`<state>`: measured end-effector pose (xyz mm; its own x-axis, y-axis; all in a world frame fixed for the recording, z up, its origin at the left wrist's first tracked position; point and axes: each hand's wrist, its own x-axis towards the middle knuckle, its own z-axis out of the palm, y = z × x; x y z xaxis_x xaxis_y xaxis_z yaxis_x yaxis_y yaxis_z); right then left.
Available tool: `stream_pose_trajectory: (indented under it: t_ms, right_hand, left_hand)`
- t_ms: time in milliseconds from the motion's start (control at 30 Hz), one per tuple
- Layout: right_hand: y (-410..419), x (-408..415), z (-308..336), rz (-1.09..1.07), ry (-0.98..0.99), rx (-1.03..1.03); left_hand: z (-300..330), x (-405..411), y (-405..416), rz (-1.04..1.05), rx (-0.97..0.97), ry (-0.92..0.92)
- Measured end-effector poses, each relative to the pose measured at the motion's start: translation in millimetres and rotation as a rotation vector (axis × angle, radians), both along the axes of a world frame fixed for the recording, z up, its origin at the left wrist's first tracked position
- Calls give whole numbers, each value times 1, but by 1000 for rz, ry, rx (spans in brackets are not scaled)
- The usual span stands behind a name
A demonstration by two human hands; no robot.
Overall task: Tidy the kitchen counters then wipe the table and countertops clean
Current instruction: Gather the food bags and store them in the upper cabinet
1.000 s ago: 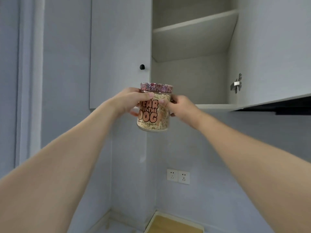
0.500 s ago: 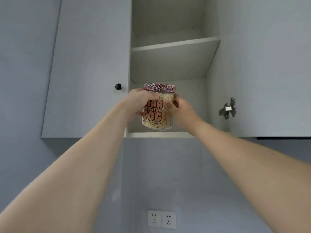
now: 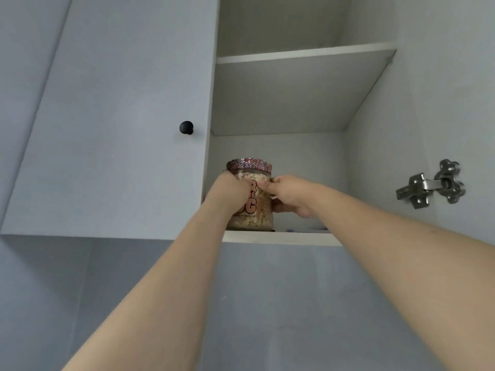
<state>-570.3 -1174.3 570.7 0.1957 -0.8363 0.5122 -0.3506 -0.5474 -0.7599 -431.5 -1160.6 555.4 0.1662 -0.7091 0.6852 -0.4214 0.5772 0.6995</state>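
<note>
My two forearms reach up and away from me toward the open wall cabinet. My left hand (image 3: 229, 191) and right hand (image 3: 290, 195) are wrapped around opposite sides of the jar (image 3: 253, 199), fingers (image 3: 267, 186) curled closed against its glass. The jar stands upright at the front left of the bottom shelf (image 3: 281, 237), patterned lid on. Left of it, the closed door carries a black knob (image 3: 186, 127); a metal hinge (image 3: 431, 184) sits far right.
</note>
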Motion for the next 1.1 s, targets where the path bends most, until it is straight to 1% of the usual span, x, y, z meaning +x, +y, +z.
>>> stream_pose_trajectory:
  t_ms: [67,200,300,367,500,567,667,700,733,767,833,900,933,967,1000,1100]
  right_hand:
    - [-15,9,3,-55,33,-8]
    - [-45,24,2,-192,29,-46]
    - [-61,24,-1,-162,-38,-28]
    - [-62,22,-2,-142,-28,-19]
    - [-54,23,-8,-197,24,-4]
    - [-44,23,-10,-295,123,-57]
    - [-13,11,-17,-530,560,-272]
    - [-4,8,-22,-576,661,-355]
    - [6,4,-28,-600,703,-425]
    - [15,-1,-35,-612,695,-492]
    - [29,-10,-52,-634,612,-661]
    - [39,-19,-83,-569,489,-835]
    - [44,-23,-102,-495,400,-902]
    - [49,-28,-121,-417,321,-955]
    - [53,-34,-143,-360,285,-985]
    - [60,-49,-216,-309,318,-965]
  left_hand:
    - [-5,1,-17,80,5,-50]
    - [-11,4,-42,243,158,-222]
    - [-3,6,-55,291,263,-288]
    - [1,7,-59,307,305,-323]
    - [-4,6,-56,281,311,-292]
    - [-11,5,-49,301,211,-226]
    - [-26,-1,-25,360,-103,-174]
    - [-35,-3,-18,372,-206,-196]
    - [-46,-5,-10,381,-292,-236]
    - [-58,-5,-4,386,-370,-283]
    - [-87,1,6,363,-507,-388]
    - [-117,12,13,365,-600,-503]
    - [-132,17,17,374,-615,-538]
    - [-145,21,22,388,-608,-557]
    - [-161,23,28,408,-571,-579]
    - [-222,25,43,418,-440,-640]
